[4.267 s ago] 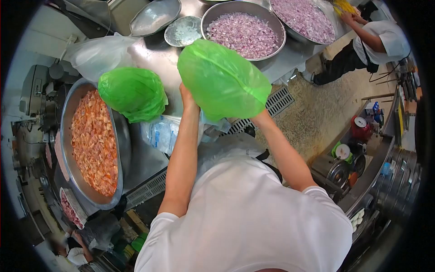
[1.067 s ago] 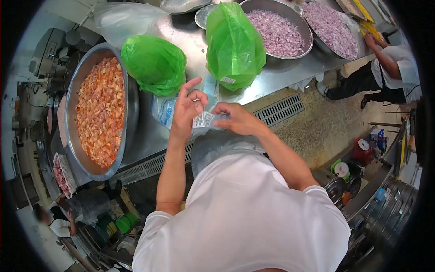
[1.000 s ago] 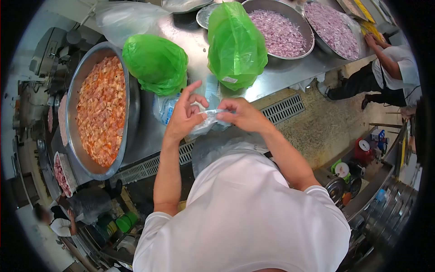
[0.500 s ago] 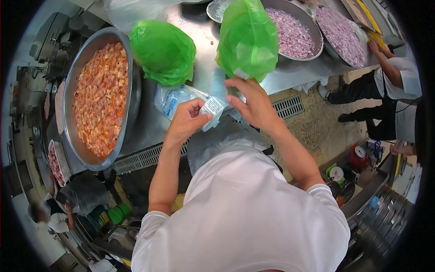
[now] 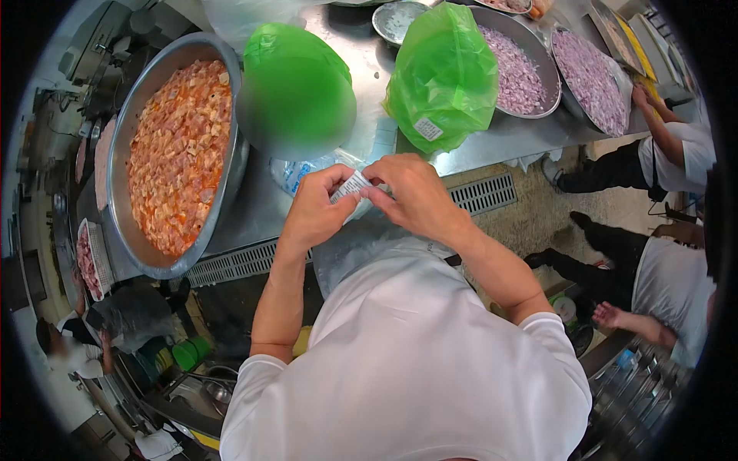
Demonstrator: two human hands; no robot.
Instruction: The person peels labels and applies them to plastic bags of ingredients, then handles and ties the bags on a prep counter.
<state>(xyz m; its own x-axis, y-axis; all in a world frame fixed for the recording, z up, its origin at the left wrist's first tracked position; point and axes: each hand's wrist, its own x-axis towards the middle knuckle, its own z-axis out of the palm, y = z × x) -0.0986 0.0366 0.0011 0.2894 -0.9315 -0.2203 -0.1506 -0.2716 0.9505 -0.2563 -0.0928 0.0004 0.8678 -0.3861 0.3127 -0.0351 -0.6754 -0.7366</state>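
A strip of white printed labels is pinched in my left hand, between thumb and fingers. My right hand meets its right edge, thumb and fingertips closed on a label there. Just beyond my right hand stands a green plastic bag, bulging, with a white printed label stuck low on its front. Farther left is a second green bag, partly blurred. Behind my left hand lies a clear plastic packet with blue print, partly covered. What the green bags contain is hidden.
A large metal basin of diced orange-marinated meat stands left on the steel table. Two pans of chopped onion are at the back right. A person's arm reaches there; another person stands lower right.
My right hand has drawn back from the right green bag to the label strip. A label now lies flat on that bag. At lower right, a person has come farther into view.
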